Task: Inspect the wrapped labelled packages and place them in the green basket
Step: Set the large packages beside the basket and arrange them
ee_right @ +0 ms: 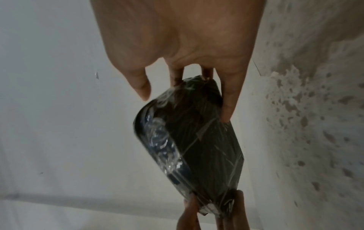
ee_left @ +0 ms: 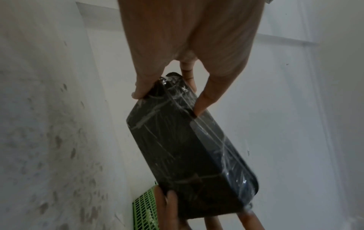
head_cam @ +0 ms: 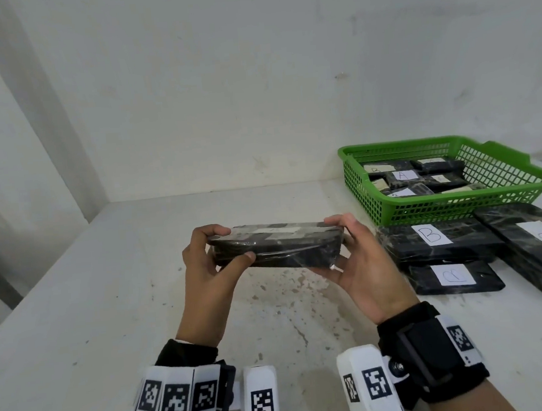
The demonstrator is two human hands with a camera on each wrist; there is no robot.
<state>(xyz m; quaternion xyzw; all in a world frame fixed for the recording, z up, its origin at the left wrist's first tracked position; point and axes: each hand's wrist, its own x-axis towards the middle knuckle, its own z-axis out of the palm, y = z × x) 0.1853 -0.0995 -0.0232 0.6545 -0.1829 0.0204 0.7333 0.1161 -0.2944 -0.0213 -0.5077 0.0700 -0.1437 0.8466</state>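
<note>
A black film-wrapped package [head_cam: 276, 247] [ee_left: 189, 149] [ee_right: 197, 147] with a white label on its top hangs above the middle of the table, held level by both ends. My left hand [head_cam: 215, 252] [ee_left: 167, 93] grips its left end, thumb in front and fingers on top. At the right end my right hand [head_cam: 338, 248] [ee_right: 187, 96] holds it between thumb above and fingers below. The green basket [head_cam: 451, 204] [ee_left: 146, 208] stands at the back right and contains several wrapped labelled packages [head_cam: 403, 177].
In front of the basket lie three more black wrapped packages: one labelled B [head_cam: 434, 239], a flatter one [head_cam: 457, 276] nearer me, and another [head_cam: 538, 242] at the right edge. The white table [head_cam: 108, 299] is stained near the middle. A white wall [head_cam: 221, 79] closes the back.
</note>
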